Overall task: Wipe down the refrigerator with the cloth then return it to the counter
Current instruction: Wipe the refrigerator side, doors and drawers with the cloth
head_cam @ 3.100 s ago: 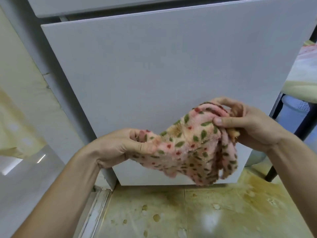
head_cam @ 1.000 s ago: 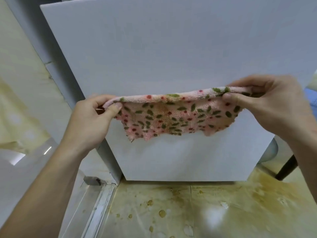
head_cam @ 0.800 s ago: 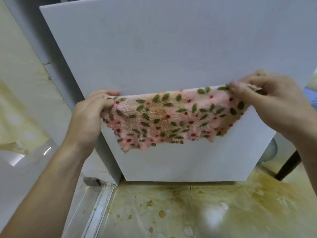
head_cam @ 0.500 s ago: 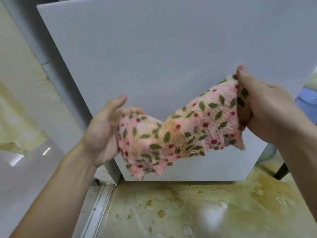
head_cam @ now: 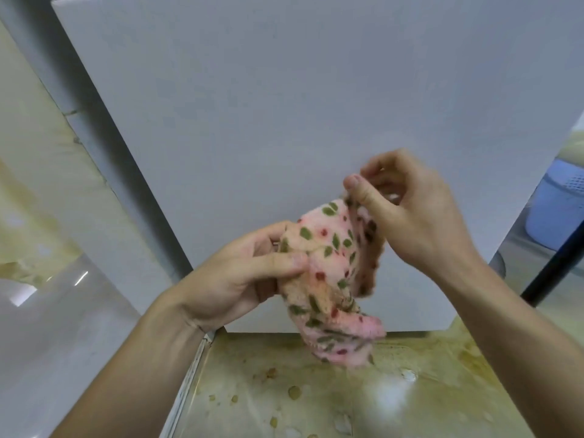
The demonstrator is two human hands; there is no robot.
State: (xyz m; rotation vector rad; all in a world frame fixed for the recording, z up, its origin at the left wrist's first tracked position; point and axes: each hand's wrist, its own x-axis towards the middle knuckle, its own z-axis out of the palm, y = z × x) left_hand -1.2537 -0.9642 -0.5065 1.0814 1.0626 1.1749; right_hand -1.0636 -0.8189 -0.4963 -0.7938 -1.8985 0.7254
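As I face the refrigerator [head_cam: 252, 121]: I hold the cloth [head_cam: 328, 273] bunched between both hands, in the air just in front of the lower part of the pale door; I cannot tell whether it touches.
Left hand [head_cam: 240, 273]: fingers curled behind the middle of the cloth, thumb clamped across its front, so the bulk has an anchor.
Right hand [head_cam: 410, 216]: thumb and forefinger pinch the top edge, the other fingers loosely bent; such a pinch lets me draw a fold over.
Cloth: pink, leaf-spotted, its tail hanging below my left hand, above the stained floor [head_cam: 316, 393].
Step, as I judge it: gathering a pad for wiping.
Counter: out of view.
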